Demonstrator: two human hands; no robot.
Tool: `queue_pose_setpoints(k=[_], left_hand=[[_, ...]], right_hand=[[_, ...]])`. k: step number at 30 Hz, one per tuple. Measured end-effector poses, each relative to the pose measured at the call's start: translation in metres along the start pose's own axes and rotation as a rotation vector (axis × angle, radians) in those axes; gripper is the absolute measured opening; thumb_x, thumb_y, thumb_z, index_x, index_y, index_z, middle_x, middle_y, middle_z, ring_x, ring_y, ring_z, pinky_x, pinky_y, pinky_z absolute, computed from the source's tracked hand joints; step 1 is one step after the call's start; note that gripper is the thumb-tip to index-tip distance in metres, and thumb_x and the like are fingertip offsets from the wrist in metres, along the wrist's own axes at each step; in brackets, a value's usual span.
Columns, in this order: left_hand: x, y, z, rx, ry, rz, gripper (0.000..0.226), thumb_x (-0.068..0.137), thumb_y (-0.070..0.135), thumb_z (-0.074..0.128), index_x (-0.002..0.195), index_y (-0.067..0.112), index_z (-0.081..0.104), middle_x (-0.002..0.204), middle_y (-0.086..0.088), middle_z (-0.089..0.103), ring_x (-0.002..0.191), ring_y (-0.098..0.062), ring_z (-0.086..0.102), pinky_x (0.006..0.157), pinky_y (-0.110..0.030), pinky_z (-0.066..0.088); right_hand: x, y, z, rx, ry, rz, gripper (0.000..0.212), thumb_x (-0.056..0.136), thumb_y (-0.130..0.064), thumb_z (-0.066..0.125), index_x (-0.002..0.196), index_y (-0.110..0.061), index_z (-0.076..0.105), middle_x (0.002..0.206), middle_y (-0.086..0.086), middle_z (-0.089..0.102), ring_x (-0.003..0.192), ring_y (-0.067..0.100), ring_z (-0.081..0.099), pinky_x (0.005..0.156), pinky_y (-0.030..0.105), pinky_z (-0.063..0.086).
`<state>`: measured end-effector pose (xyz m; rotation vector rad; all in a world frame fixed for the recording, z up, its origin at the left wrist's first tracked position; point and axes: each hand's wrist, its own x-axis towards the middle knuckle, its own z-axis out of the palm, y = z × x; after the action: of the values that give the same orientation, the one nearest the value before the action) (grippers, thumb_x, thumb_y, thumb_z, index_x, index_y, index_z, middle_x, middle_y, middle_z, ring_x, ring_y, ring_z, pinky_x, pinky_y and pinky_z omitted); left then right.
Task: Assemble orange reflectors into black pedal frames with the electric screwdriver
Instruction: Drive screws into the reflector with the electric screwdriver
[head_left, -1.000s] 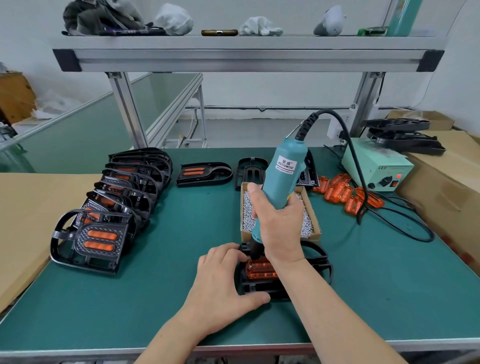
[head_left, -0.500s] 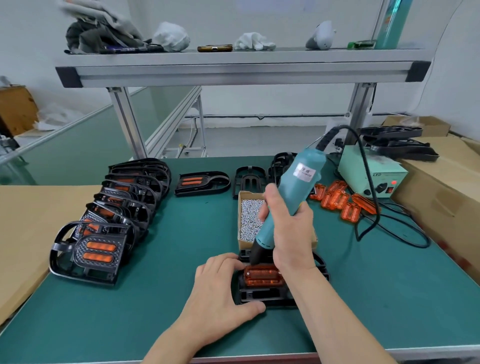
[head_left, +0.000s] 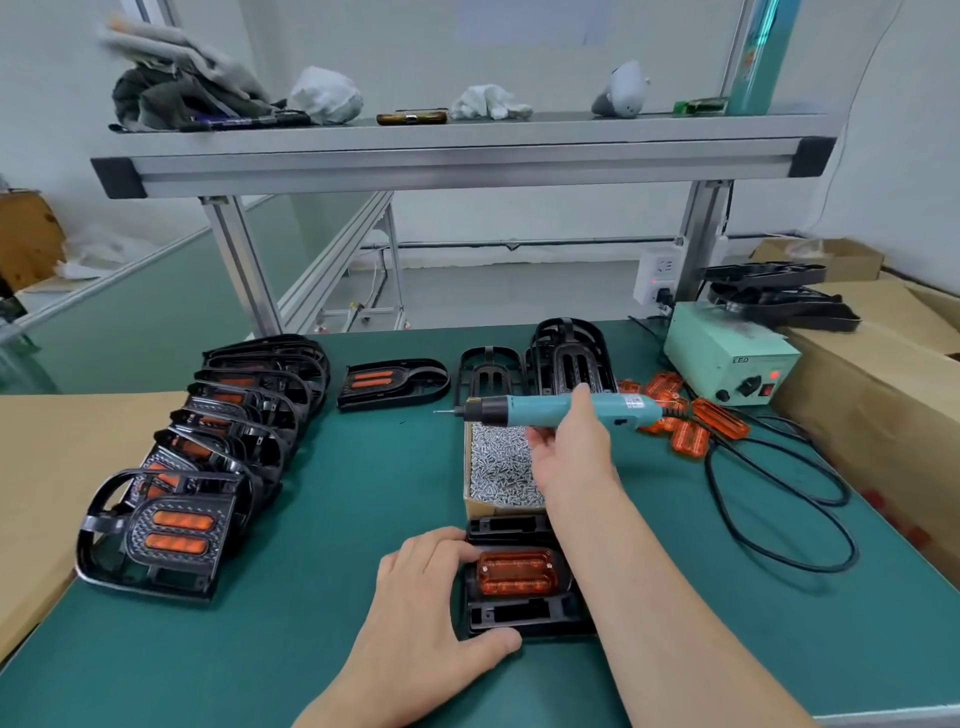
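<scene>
My left hand (head_left: 431, 608) grips the frame (head_left: 519, 618) near the front of the table (head_left: 363, 493) — fingers curled over its left side, thumb hooked round the near corner. The frame lies flat. A reflector (head_left: 514, 571) sits in its middle, orange face up, with a small pale dot at each end. I can't tell whether those are screws or holes.

My right hand (head_left: 571, 452) is wrapped round the screwdriver (head_left: 561, 408), index finger over the top. I hold it level in the air, bit pointing left, above the far end of the box (head_left: 493, 511) of screws (head_left: 493, 467) and well clear of the frame. My right forearm crosses the frame's right side.

The cable (head_left: 779, 519) runs from the tool's tail and loops across the mat on the right. Loose reflectors (head_left: 685, 421) lie in a heap between the box and the pale green power unit (head_left: 727, 358). Behind the box stand empty frames (head_left: 571, 358). Further left one finished pedal (head_left: 389, 382) lies alone — beyond it a row of pedals (head_left: 208, 467) leans one on the next along the table's left side.
</scene>
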<state>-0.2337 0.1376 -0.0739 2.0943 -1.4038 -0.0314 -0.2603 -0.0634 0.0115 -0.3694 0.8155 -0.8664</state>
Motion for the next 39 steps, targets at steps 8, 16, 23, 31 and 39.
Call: queue_pose_setpoints(k=[8,16,23,31,39], left_hand=[[0.001,0.005,-0.003,0.003,-0.022,0.039,0.078,0.058,0.074,0.068,0.126,0.049,0.038,0.135,0.027,0.030,0.130,0.009,0.022,0.108,-0.024,0.020],[0.001,-0.001,0.004,0.104,0.112,0.347,0.038,0.086,0.056,0.064,0.105,0.024,0.070,0.120,0.009,0.059,0.111,-0.011,0.055,0.095,-0.033,0.039],[0.009,0.015,-0.018,0.064,0.192,0.355,0.045,0.100,0.050,0.045,0.103,0.012,0.070,0.109,0.008,0.063,0.097,-0.011,0.060,0.084,-0.027,0.050],[0.032,0.022,-0.059,0.047,0.252,0.259,0.039,0.100,0.043,0.045,0.084,0.010,0.061,0.084,0.007,0.054,0.077,-0.013,0.051,0.072,-0.023,0.043],[0.054,-0.001,-0.080,-0.417,0.249,-0.153,0.023,0.090,0.042,0.060,0.074,0.025,0.061,0.067,0.004,0.061,0.059,-0.005,0.051,0.059,-0.018,0.042]], right_hand=[[0.013,0.007,-0.010,-0.036,-0.018,0.126,0.040,0.103,-0.012,0.057,0.140,-0.004,0.044,0.130,0.019,0.056,0.095,0.025,0.061,0.073,0.031,0.053],[-0.006,-0.011,-0.030,-0.079,-0.092,0.149,0.006,0.099,0.005,0.052,0.104,0.007,0.050,0.133,0.034,0.052,0.123,0.035,0.055,0.106,0.038,0.049],[-0.041,-0.048,-0.046,-0.118,-0.222,-0.002,0.019,0.098,0.004,0.055,0.117,0.008,0.055,0.130,0.029,0.059,0.118,0.035,0.063,0.095,0.039,0.056],[-0.063,-0.066,-0.052,-1.195,-0.745,-0.465,0.017,0.093,-0.034,0.070,0.109,-0.035,0.075,0.106,-0.017,0.074,0.100,-0.006,0.066,0.083,0.007,0.047],[-0.042,-0.049,-0.049,-1.117,-0.719,-0.377,0.020,0.097,-0.002,0.062,0.100,-0.018,0.074,0.081,-0.003,0.073,0.076,0.007,0.065,0.073,0.021,0.056]])
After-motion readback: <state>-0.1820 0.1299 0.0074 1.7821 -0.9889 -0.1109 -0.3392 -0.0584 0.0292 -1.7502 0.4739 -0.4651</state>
